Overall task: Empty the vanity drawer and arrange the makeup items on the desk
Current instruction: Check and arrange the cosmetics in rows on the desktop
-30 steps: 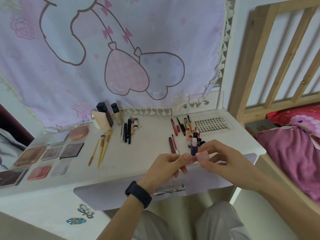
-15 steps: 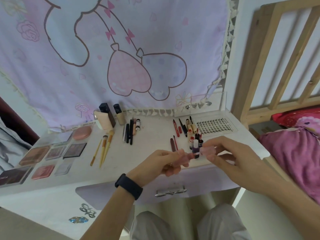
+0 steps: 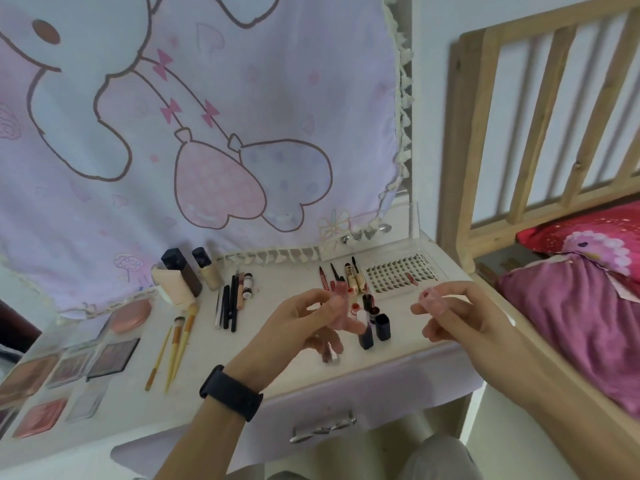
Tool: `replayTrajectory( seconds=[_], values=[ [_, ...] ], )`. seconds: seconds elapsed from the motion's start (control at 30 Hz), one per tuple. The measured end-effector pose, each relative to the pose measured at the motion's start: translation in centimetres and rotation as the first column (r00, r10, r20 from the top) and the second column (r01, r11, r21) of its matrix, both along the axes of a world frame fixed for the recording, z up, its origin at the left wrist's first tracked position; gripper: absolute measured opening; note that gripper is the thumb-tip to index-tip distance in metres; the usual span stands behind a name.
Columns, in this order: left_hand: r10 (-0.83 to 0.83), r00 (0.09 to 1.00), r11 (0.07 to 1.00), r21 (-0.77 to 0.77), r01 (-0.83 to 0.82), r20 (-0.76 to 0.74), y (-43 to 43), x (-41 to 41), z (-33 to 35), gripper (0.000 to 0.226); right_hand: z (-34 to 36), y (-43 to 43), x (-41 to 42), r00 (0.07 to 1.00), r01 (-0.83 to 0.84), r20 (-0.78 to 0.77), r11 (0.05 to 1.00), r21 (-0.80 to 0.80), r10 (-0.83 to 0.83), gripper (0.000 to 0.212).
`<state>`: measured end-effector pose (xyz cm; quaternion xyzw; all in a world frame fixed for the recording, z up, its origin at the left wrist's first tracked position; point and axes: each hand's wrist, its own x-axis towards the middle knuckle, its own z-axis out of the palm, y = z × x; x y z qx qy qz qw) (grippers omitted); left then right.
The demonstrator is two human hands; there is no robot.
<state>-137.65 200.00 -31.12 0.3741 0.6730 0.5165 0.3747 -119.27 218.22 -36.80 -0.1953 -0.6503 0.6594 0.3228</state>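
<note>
Pink plastic in two pieces: a small translucent pink tube, seemingly a lip gloss, and its matching pink cap are held well apart above the near right part of a white desk, just in front of a cluster of small dark bottles. Doing this step well probably means bringing the cap straight over the tube's mouth and closing it snugly. The tube can then be set in line with the lip items on the right without toppling the bottles. The left hand, a black band on its wrist, has its fingers curled round the tube. The right hand pinches the cap between thumb and fingertips, its other fingers loosely bent. Blur hides any wand. Below, the lilac drawer front shows, its inside out of view.
</note>
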Motion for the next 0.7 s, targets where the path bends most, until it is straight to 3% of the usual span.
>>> replayTrajectory(
  seconds=[0.17, 0.3, 0.47, 0.6, 0.7],
  values=[
    [0.07, 0.972, 0.997, -0.008, -0.074, -0.223, 4.7, -0.3, 3.2, 0.03, -1.4, 2.6, -0.1, 0.995, 0.087, 0.05, 0.996, -0.023, -0.086, 0.024],
    [0.026, 0.855, 0.991, -0.097, -0.089, -0.517, 9.1, -1.3, 3.0, 0.021, -2.3, 5.1, -0.7, 0.979, 0.175, 0.097, 0.982, 0.073, -0.181, 0.025],
    [-0.099, 0.785, 0.959, -0.268, -0.088, -0.611, 13.0, -2.7, 0.4, 0.023, -3.2, 7.4, -1.6, 0.968, 0.159, 0.168, 0.974, 0.162, -0.186, 0.022],
    [-0.25, 0.632, 0.891, -0.43, -0.146, -0.733, 14.5, -2.8, -1.0, 0.029, -3.9, 8.2, -2.7, 0.947, 0.076, 0.28, 0.956, 0.284, -0.158, 0.013],
    [-0.308, 0.504, 0.86, -0.463, -0.216, -0.807, 15.1, -2.6, -2.1, 0.039, -4.4, 8.6, -4.0, 0.918, 0.005, 0.356, 0.904, 0.427, -0.173, 0.01]
  ],
)
